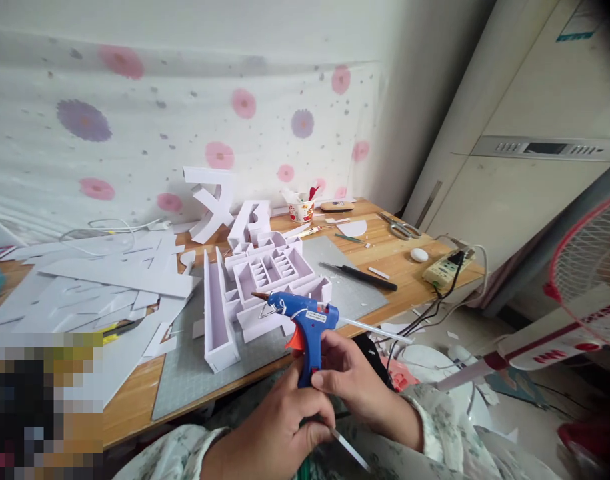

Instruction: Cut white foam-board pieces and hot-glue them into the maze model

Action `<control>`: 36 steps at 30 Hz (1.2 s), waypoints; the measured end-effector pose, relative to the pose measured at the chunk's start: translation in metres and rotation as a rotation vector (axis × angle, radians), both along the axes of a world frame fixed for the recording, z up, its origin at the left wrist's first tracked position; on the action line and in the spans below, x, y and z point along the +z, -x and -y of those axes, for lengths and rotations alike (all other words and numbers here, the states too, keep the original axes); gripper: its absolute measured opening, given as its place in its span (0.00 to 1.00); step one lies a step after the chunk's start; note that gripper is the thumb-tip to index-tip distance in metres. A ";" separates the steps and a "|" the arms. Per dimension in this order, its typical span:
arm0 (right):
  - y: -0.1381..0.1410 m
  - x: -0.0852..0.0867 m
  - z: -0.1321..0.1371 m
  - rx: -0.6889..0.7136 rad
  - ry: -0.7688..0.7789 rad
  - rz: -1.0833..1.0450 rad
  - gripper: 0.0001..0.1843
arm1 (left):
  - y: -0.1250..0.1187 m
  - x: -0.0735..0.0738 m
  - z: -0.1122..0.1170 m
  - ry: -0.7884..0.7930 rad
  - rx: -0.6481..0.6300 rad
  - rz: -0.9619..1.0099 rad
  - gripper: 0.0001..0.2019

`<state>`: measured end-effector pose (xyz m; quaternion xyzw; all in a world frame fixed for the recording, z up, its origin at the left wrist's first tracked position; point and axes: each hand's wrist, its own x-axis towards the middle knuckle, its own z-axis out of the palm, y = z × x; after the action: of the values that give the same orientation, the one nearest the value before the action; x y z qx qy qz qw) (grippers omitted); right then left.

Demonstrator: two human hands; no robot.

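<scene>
My right hand (357,383) is wrapped around the lower handle of a blue hot glue gun (312,327), its thumb by a small red switch. The gun's nozzle points left, and a clear glue stick (375,330) sticks out of its back. My left hand (277,427) is closed close to the handle's base. Between its thumb and fingers is a thin white strip (351,450), slanting down to the right. Behind the gun, a white foam-board character with walled compartments (219,320) lies on a grey cutting mat (179,390).
White board offcuts (119,280) cover the table's left side. Two white built shapes (212,200) stand at the back. A black-handled craft knife (369,277), scissors (399,227), a paper cup (301,211) and a power strip (445,267) with cords lie rightward. A racket (589,267) juts in at right.
</scene>
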<state>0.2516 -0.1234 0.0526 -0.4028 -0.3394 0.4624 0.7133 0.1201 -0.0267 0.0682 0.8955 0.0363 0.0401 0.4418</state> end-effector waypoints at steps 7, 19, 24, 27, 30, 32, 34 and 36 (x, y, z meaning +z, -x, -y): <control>0.002 -0.003 -0.003 -0.154 0.049 -0.095 0.17 | -0.004 0.008 0.001 0.013 -0.016 -0.054 0.05; -0.024 0.009 0.007 -0.340 0.005 -0.040 0.17 | 0.010 0.005 -0.023 0.849 0.458 0.450 0.07; -0.021 -0.007 0.018 -0.269 0.180 0.042 0.21 | 0.010 0.022 -0.038 1.282 0.843 0.632 0.17; -0.015 -0.016 0.017 -0.240 0.278 0.063 0.21 | 0.007 0.027 -0.038 1.394 0.890 0.613 0.20; -0.012 -0.014 0.012 -0.232 0.253 0.086 0.19 | 0.006 0.026 -0.036 1.430 0.889 0.599 0.20; -0.012 -0.010 0.010 -0.232 0.247 0.089 0.18 | 0.006 0.025 -0.035 1.434 0.883 0.599 0.20; -0.013 -0.007 0.009 -0.222 0.258 0.110 0.17 | 0.007 0.025 -0.035 1.434 0.875 0.601 0.20; -0.013 -0.005 0.009 -0.193 0.272 0.160 0.18 | 0.008 0.025 -0.034 1.434 0.869 0.598 0.19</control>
<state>0.2646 -0.1327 0.0471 -0.5617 -0.2891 0.3997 0.6642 0.1126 0.0076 0.0931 0.2626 0.2725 0.4037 0.8329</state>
